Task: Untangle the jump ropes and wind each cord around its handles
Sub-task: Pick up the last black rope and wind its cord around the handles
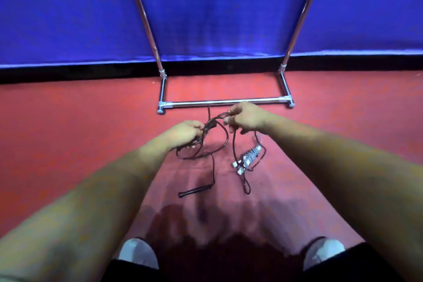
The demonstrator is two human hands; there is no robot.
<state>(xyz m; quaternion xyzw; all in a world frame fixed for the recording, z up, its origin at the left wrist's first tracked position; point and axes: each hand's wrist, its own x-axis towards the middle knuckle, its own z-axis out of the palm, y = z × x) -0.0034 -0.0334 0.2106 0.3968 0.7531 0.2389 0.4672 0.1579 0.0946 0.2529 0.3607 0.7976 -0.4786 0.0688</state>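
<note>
**Dark rope mid-untangle, both hands on the cord**

Left hand [185,131] is clenched round a bunch of dark cord [225,142]. Can't tell whether a handle is inside that fist. Right hand [247,117] pinches a loop of the same cord, a bit further out. The cord arcs between the hands and hangs in loops to the floor.

Black handle [194,190] lies loose on the red floor [68,133], close to the person, at the end of one strand. Pale handles [248,157] lie below the right hand and look bundled, with light cord wound on them. A dark strand crosses or loops round them; too blurry to say which.

Risks, my read:
- Pulling the hands apart likely tightens the tangle at the left fist instead of clearing it.
- If that strand is looped round the pale bundle, lifting snags it and may unwind it.
- The loose black handle trails and could slip back through a loop.
- One strand runs toward the metal frame [224,103] just beyond the hands and could catch there.

Surroundings: flat red flooring, blue banner [217,18] behind the frame, white shoes [137,252] at the bottom edge.
</note>
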